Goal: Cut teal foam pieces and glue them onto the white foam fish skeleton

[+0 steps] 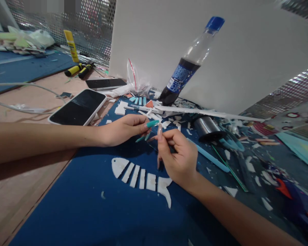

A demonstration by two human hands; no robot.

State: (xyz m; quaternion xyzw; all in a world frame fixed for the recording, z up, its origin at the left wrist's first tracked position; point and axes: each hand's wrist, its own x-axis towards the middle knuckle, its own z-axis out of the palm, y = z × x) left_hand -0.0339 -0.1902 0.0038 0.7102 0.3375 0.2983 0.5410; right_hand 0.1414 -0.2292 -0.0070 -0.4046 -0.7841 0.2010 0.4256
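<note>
Where left hand (118,131) meets right hand (178,157), whatever they hold is indistinct.

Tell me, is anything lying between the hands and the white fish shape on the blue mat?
Nothing visible. Only bare blue mat lies between the left hand and the white fish shape; the right hand is over its tail end.

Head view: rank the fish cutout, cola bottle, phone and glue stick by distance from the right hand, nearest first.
1. Fish cutout, just beside the right hand.
2. Cola bottle, behind.
3. Phone, left.
4. Glue stick, far back left.
</note>
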